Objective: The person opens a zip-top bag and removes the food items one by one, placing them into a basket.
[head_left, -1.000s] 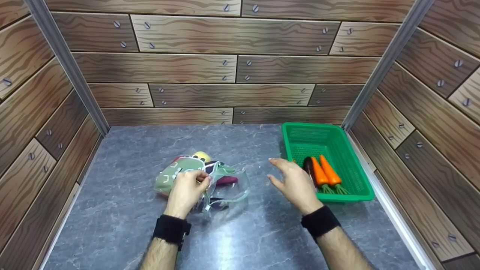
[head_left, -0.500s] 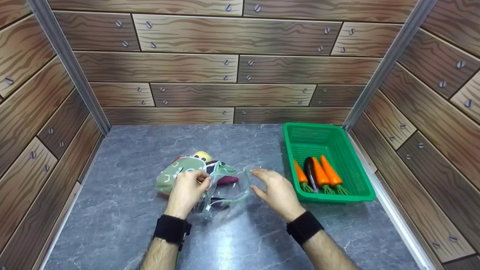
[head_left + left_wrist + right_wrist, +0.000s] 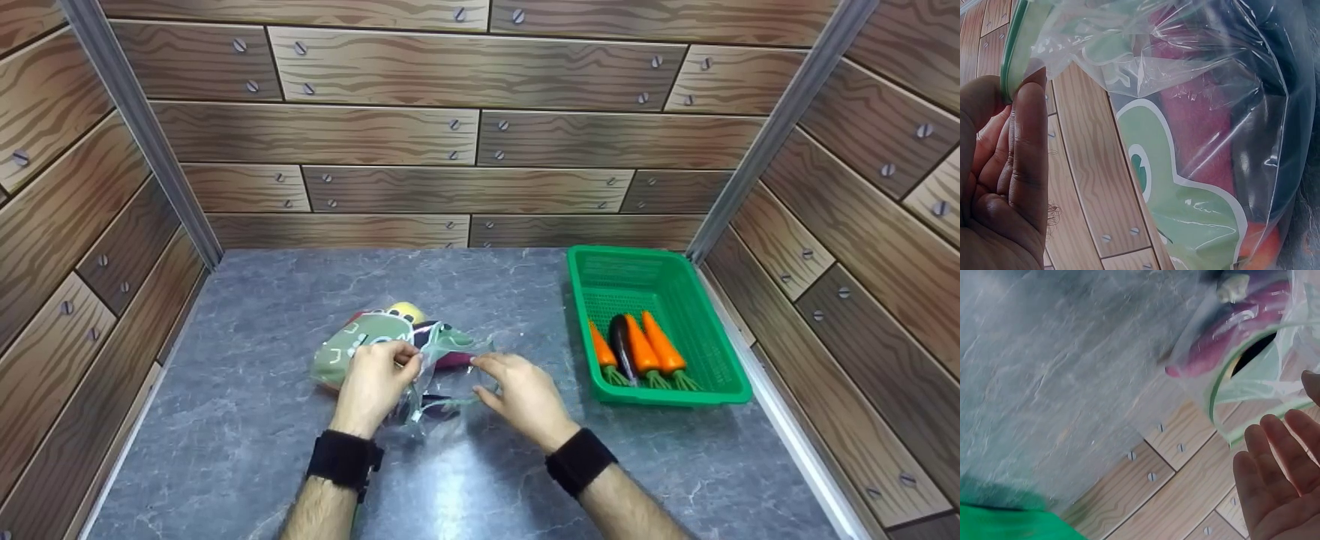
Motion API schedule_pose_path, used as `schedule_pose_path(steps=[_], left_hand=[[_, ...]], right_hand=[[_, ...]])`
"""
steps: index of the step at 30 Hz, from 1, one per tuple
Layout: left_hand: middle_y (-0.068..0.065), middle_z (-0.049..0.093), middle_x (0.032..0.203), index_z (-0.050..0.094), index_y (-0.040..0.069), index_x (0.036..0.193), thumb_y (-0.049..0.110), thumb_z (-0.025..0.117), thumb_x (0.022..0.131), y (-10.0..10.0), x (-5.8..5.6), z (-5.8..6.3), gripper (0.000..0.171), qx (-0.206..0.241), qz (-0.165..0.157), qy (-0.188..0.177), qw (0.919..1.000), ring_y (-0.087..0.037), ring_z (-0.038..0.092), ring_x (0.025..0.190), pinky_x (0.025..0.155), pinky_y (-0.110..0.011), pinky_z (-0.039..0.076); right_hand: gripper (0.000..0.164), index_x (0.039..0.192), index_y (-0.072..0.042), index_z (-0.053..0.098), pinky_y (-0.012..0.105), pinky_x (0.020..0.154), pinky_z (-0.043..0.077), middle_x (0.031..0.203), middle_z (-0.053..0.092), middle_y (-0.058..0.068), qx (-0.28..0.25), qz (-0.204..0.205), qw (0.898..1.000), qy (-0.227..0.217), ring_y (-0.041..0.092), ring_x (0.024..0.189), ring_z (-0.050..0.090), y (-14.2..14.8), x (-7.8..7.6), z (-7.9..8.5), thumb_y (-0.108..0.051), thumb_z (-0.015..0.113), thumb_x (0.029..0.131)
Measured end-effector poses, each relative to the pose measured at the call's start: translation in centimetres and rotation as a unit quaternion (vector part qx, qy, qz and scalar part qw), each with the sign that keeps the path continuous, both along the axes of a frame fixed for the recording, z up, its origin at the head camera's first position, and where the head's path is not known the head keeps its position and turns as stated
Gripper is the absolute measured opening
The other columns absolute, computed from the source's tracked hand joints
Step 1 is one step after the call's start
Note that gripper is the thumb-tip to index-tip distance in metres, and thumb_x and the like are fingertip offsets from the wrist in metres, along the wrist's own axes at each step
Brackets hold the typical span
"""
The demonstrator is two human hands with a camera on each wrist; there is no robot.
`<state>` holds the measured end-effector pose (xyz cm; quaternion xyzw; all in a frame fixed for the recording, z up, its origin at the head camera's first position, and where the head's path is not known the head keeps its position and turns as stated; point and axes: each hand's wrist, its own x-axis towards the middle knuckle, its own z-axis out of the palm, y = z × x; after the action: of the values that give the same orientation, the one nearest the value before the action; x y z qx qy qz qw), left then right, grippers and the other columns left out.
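A clear plastic zip bag printed with a green cartoon lies on the table, its mouth toward the right. Inside, a long maroon piece, a yellow rounded piece and dark pieces show through the plastic. With thumb and forefinger my left hand pinches the bag's green zip edge, seen close in the left wrist view. My right hand is at the bag's mouth, fingers extended and holding nothing; its fingertips overlap the rim in the head view. In the right wrist view, the green-edged opening gapes beside those fingers.
To the right stands a green plastic basket holding orange carrots and a dark eggplant. Wood-patterned walls enclose the grey marbled table at the back and both sides.
My right hand has moved left, away from the basket's edge to the bag's mouth, uncovering a carrot and the eggplant. My left hand keeps its pinch in the same place.
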<state>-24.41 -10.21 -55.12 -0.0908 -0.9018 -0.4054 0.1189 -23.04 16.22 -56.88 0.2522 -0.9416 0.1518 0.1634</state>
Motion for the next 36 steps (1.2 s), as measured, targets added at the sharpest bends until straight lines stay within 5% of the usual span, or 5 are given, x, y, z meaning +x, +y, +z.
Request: schedule_pose_path(steps=[17,36], left_hand=[[-0.007,0.09,0.093,0.091,0.008,0.103,0.013,0.084,0.104,0.0,0.0,-0.4,0.009,0.0,0.001,-0.001,1.0,-0.021,0.086,0.087,0.083,-0.047,0.072],[-0.004,0.089,0.09,0.091,0.01,0.099,0.011,0.085,0.103,0.0,0.2,-1.0,0.007,0.001,0.001,0.012,0.9999,-0.019,0.085,0.084,0.081,-0.045,0.072]], right_hand=[[0.035,0.13,-0.013,0.087,0.047,0.09,0.073,0.122,0.09,0.007,0.029,0.017,0.999,-0.038,0.028,0.107,0.087,-2.7,-1.7,-2.3,-0.021,0.097,0.097],[0.046,0.138,-0.01,0.082,0.044,0.098,0.072,0.122,0.089,0.009,0.051,0.062,0.99,-0.116,0.03,0.109,0.086,-4.0,-2.5,-5.2,-0.019,0.097,0.095]])
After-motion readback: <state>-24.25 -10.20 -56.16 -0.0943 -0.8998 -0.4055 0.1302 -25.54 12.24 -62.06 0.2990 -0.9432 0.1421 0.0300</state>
